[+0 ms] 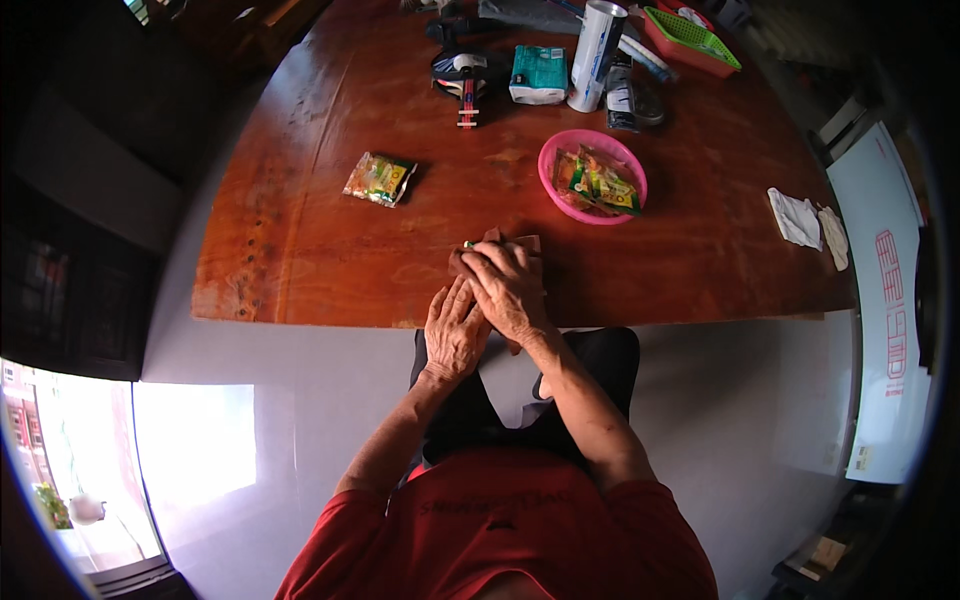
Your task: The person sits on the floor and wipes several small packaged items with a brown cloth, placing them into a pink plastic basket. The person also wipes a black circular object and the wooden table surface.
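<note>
A brown cloth (532, 246), folded or bunched up, lies at the table's near edge, mostly hidden under my hands. My right hand (510, 295) rests over it with bent fingers, gripping it. Crossing beneath the right palm are the fingertips of my left hand (457, 335), whose fingers lie stretched out against the cloth. A tiny green-and-white spot shows by the right fingertips; I cannot tell what it is. Beyond, a pink bowl (545, 170) holds several small snack packets (600, 185). One more packet (380, 180) lies alone to the left.
On the far part of the wooden table (300, 240) stand a teal tissue pack (539, 75), a tall silver tube (597, 55) and a dark strapped item (467, 80). A green basket (692, 40) is at the far right. White cloths (797, 217) lie near the right edge.
</note>
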Tool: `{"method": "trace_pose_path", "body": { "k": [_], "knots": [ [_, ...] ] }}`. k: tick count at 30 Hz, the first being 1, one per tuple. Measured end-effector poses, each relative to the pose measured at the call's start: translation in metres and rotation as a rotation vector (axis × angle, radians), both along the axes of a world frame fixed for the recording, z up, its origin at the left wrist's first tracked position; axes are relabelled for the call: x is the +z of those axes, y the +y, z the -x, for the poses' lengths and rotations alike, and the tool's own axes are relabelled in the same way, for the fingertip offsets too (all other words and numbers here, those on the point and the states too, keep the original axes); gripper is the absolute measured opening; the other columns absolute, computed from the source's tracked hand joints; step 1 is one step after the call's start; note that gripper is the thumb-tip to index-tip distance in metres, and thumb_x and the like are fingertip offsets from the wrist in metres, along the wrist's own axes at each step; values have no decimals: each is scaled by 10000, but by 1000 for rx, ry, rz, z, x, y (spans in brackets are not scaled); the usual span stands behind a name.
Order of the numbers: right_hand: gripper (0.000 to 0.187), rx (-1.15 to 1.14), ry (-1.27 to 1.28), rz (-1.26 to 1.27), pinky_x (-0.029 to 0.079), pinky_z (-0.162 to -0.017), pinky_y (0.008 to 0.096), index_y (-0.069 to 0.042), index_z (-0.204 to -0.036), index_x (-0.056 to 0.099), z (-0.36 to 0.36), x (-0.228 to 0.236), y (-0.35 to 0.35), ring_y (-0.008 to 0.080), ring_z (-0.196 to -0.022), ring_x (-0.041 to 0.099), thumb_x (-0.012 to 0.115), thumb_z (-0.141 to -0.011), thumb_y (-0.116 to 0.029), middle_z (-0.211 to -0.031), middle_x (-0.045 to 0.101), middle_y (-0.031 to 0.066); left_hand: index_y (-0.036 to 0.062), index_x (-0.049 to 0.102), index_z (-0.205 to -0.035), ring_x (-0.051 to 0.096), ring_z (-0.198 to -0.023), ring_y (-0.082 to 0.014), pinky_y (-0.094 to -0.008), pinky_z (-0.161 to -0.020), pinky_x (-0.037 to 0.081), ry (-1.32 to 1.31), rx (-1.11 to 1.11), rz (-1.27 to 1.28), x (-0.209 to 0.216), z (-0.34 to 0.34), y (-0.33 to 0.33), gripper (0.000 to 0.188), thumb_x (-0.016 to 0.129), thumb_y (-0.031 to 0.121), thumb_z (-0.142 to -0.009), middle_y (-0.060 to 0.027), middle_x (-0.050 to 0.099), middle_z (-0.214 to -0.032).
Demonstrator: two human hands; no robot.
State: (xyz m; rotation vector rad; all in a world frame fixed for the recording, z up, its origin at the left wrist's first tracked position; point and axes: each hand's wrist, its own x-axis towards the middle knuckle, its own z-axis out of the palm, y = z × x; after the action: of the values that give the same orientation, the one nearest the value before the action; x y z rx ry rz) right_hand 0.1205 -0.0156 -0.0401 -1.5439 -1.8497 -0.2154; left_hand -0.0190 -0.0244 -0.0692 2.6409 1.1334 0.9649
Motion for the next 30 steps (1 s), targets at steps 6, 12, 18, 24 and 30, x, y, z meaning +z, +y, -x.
{"method": "trace_pose_path", "body": {
  "k": [6,12,18,24,30],
  "knots": [
    [389,-218,-102,164,450,-816,457,-170,-1265,577,-28,-1,-2,269,-1069,543,644,-889,-243,-1227,573,9,149,627,-1251,478,-1315,-300,-472,-1060,372,23,33,10,10,-2,-3,376,648,160,-876,-100,493,-1433],
    [243,-398,-220,59,483,-737,450,-146,-1122,623,-79,-21,-12,292,-921,566,578,-884,-158,-1074,594,47,168,617,-1268,474,-1313,-290,-471,-1054,368,-12,49,23,8,-1,-2,412,675,165,-861,-113,472,-1432],
    [219,-239,205,-23,498,-743,434,-126,-1075,645,-84,8,-13,340,-883,581,630,-858,-97,-1001,601,113,165,635,-1246,483,-1296,-304,-479,-1059,356,-5,62,20,11,-6,-3,402,673,156,-846,-119,480,-1422],
    [343,98,-17,-49,480,-869,398,-104,-1130,635,-10,5,2,291,-976,538,691,-795,-62,-1121,595,54,118,665,-1154,453,-1323,-303,-485,-1087,328,29,54,66,7,-1,-2,342,644,155,-815,-120,480,-1425],
    [209,-108,-115,-17,494,-689,405,-112,-1070,633,-49,-5,25,297,-844,559,638,-868,-165,-955,583,82,192,627,-1249,459,-1310,-289,-469,-1067,329,23,39,40,14,-3,0,422,642,121,-834,-102,469,-1428]
  ]
}}
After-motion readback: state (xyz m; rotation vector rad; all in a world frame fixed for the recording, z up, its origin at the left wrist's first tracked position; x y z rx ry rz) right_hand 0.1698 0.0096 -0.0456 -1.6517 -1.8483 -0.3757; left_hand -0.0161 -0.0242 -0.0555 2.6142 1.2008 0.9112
